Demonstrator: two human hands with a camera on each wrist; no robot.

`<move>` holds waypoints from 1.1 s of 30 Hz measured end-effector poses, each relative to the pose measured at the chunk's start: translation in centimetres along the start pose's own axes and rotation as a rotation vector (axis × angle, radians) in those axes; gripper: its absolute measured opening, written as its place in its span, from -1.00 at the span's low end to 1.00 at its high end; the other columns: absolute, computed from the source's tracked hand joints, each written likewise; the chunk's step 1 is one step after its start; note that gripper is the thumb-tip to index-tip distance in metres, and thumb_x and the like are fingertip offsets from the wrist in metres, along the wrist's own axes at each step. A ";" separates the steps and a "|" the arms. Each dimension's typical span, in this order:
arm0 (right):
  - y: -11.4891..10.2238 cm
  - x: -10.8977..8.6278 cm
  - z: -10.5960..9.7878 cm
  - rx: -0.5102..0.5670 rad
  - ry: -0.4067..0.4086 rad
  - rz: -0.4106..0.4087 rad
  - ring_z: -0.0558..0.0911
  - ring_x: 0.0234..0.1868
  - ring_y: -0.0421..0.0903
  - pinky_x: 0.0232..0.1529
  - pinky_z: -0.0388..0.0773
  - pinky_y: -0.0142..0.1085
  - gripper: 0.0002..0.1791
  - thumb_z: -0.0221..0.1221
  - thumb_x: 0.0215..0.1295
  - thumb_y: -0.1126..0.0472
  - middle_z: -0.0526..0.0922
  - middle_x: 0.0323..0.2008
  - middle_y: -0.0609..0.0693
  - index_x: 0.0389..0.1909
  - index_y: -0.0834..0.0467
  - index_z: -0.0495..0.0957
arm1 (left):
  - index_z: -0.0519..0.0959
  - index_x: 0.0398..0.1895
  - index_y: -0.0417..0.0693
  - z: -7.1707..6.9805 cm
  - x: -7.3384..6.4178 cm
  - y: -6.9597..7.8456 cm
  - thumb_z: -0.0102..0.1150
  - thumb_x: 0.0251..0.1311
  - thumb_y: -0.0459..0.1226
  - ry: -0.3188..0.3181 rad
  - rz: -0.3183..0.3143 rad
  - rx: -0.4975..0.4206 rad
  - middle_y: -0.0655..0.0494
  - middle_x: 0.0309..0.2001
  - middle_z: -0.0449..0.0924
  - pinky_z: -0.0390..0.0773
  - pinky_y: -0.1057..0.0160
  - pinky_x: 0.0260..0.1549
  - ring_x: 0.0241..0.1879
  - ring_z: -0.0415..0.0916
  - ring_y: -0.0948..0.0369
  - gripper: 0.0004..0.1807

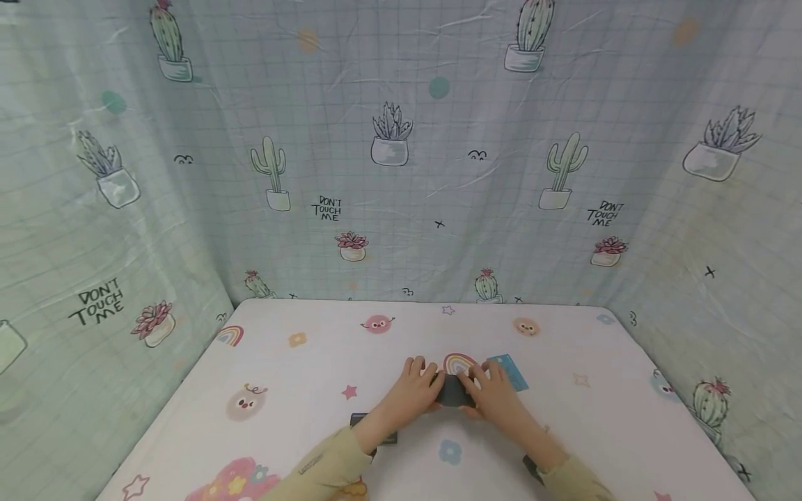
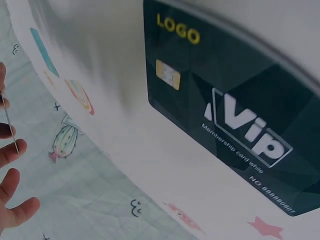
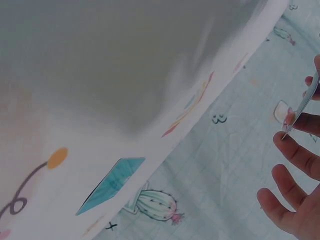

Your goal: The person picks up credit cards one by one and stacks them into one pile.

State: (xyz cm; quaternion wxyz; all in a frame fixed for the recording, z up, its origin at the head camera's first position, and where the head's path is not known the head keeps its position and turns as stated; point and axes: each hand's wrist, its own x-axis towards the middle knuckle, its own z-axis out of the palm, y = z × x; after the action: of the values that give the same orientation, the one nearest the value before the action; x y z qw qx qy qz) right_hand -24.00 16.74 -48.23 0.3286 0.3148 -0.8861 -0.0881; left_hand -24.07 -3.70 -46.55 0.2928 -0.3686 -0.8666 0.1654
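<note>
Both hands hold one dark card [image 1: 455, 391] between them above the white table. My left hand [image 1: 410, 390] grips its left edge and my right hand [image 1: 495, 398] its right edge. In the right wrist view the held card [image 3: 304, 106] shows nearly edge-on, pinched by fingers [image 3: 295, 152]. The left wrist view also shows a thin card edge between fingers [image 2: 11, 152]. Beneath the left forearm lies a dark green VIP card [image 2: 210, 100], partly covered in the head view. A blue card [image 1: 515, 376] lies just beyond the right hand.
A dark object [image 1: 532, 467] lies under the right sleeve, mostly hidden. The white tabletop [image 1: 301, 383] carries printed flowers, stars and a rainbow. A cactus-patterned curtain [image 1: 426, 257] stands at the back and both sides.
</note>
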 end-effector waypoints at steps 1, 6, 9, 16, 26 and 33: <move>-0.2 0.0 -0.2 0.002 -0.003 -0.002 0.40 -0.23 0.04 -0.25 0.44 -0.12 -0.32 0.27 -0.26 -0.25 0.42 -0.29 0.03 -0.11 0.09 0.53 | 0.49 -0.02 0.06 -0.1 -0.2 0.0 0.07 -0.05 0.22 0.007 -0.003 -0.002 0.14 -0.15 0.46 0.37 0.16 -0.09 -0.14 0.32 0.13 -0.40; -0.9 -0.2 -0.7 0.011 -0.025 -0.016 0.38 -0.21 0.03 -0.22 0.42 -0.12 -0.33 0.25 -0.22 -0.27 0.42 -0.28 0.02 -0.09 0.05 0.53 | 0.49 -0.05 0.04 -0.6 -1.4 0.3 0.06 -0.05 0.23 0.017 -0.016 -0.001 0.13 -0.19 0.44 0.37 0.15 -0.12 -0.16 0.30 0.12 -0.39; -1.5 -0.1 -0.9 0.013 -0.064 -0.018 0.35 -0.20 0.02 -0.21 0.40 -0.12 -0.34 0.22 -0.18 -0.29 0.41 -0.28 0.01 -0.07 0.04 0.52 | 0.48 -0.03 0.03 -1.0 -2.1 0.3 0.07 -0.05 0.22 -0.004 -0.028 -0.034 0.11 -0.19 0.42 0.36 0.14 -0.11 -0.16 0.29 0.11 -0.39; -2.7 -0.1 -1.2 0.006 -0.046 -0.047 0.35 -0.20 0.00 -0.25 0.38 -0.18 -0.35 0.18 -0.16 -0.31 0.40 -0.27 -0.02 -0.08 0.02 0.52 | 0.48 -0.04 0.02 -1.3 -3.6 0.5 0.06 -0.04 0.22 -0.020 -0.040 -0.044 0.11 -0.19 0.40 0.35 0.14 -0.10 -0.15 0.29 0.12 -0.39; -4.7 0.0 -1.2 0.056 -0.021 -0.094 0.35 -0.22 -0.04 -0.26 0.38 -0.19 -0.34 0.20 -0.22 -0.33 0.40 -0.30 -0.05 -0.11 -0.01 0.52 | 0.50 -0.08 -0.01 -1.6 -6.3 0.7 0.06 -0.06 0.21 -0.020 -0.059 -0.053 0.08 -0.23 0.39 0.35 0.12 -0.12 -0.17 0.29 0.12 -0.39; -6.1 0.4 -1.1 0.078 -0.034 -0.109 0.32 -0.23 -0.07 -0.28 0.35 -0.23 -0.35 0.15 -0.17 -0.37 0.40 -0.29 -0.09 -0.12 -0.02 0.51 | 0.51 -0.09 0.01 -1.7 -8.0 0.4 0.09 -0.12 0.24 -0.007 -0.073 -0.048 0.10 -0.24 0.40 0.37 0.12 -0.15 -0.19 0.32 0.12 -0.37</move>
State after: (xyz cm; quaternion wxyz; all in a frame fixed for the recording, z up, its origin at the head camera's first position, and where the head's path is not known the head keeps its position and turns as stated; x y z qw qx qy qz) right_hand -20.50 11.79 -49.44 0.2956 0.3735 -0.8760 -0.0765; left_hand -18.34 -9.24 -48.50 0.2869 -0.3430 -0.8842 0.1350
